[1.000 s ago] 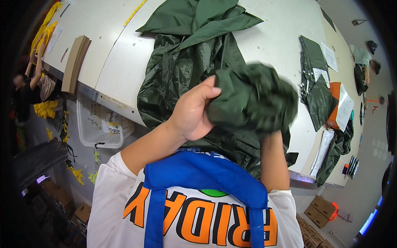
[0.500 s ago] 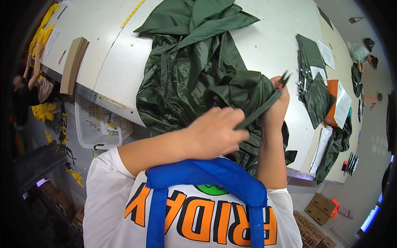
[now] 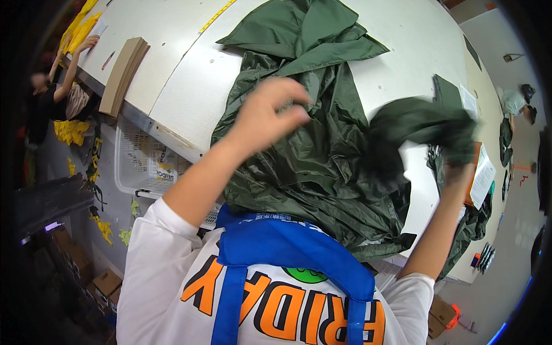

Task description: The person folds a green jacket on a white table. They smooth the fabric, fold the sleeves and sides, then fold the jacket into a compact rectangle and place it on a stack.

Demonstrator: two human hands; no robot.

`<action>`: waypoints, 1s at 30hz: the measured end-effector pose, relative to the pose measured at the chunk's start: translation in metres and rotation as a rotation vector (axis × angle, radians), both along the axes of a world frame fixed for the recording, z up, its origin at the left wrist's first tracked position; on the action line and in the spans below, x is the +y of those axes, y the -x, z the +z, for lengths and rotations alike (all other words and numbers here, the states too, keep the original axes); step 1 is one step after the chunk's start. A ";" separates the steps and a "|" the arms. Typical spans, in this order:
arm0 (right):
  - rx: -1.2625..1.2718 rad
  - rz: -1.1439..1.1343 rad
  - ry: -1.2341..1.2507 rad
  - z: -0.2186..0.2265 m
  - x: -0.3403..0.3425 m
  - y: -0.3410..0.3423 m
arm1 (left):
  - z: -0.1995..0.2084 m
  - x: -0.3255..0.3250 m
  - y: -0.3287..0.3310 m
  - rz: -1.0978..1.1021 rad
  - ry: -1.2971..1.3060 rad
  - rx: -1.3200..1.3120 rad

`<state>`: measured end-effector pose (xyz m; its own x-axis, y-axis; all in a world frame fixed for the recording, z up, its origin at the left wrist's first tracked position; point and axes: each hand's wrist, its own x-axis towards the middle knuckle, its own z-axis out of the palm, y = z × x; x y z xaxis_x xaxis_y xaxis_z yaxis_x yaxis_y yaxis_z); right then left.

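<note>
Green fabric (image 3: 422,119) now swings right of your freed, loosely parted left grip (image 3: 267,112); your right grip (image 3: 462,167) alone carries it.

The green garment (image 3: 299,155) looks glossy cloth (rough with creases); the basket (image 3: 127,172), plastic.

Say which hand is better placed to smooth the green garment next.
Left, probably: the left hand is open and looks empty over the garment; the right hand seems to hold lifted fabric.
</note>
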<state>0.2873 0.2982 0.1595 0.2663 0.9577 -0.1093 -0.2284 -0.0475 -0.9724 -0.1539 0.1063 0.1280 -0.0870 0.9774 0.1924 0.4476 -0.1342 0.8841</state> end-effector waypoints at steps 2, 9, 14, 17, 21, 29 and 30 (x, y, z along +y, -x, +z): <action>0.019 -0.345 -0.131 0.018 0.031 -0.097 | -0.043 0.017 0.029 0.582 0.025 0.391; -0.539 0.229 -0.401 0.022 -0.043 0.140 | -0.048 0.016 0.024 0.194 0.315 -0.977; -0.544 1.129 -0.423 0.024 -0.056 0.266 | -0.001 0.018 -0.013 -0.056 0.214 -1.183; -0.536 1.408 -0.284 0.020 -0.034 0.273 | 0.004 0.012 -0.015 0.086 0.112 -1.087; -0.512 1.392 -0.170 0.023 -0.041 0.276 | -0.001 0.005 -0.013 0.188 0.018 -0.516; -0.410 0.840 -0.346 0.018 -0.044 0.287 | 0.003 0.009 0.006 0.278 -0.018 -0.890; -0.340 0.795 -0.384 0.004 -0.043 0.283 | 0.001 0.006 0.011 0.314 0.029 -0.982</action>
<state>0.0038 0.2548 0.1639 -0.5204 0.8265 0.2145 0.0315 0.2696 -0.9625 -0.1651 0.1120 0.1291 -0.4449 0.8868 -0.1248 -0.4628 -0.1083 0.8798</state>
